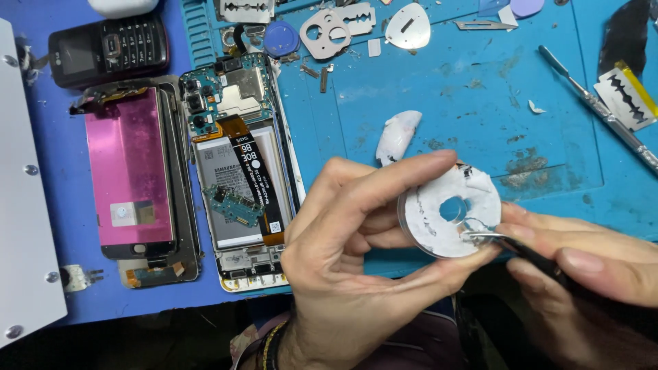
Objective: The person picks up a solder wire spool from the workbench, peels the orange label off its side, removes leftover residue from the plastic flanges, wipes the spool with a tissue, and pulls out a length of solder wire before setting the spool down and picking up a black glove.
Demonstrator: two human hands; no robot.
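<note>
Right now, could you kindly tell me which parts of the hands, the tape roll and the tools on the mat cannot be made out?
Head view only:
- Black-handled tweezers: handle hidden inside the right hand; tips blurred against the tape.
- White ring-shaped tape roll: near rim covered by the left hand fingers.
- Slim metal pry tool: end cut off by the right edge.
- White rounded object: cut off by the top edge.

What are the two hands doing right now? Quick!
Left hand: closed, fingers pinching a round white tape roll by its edges.
Right hand: closed on thin tweezers, tips touching the roll.
</note>
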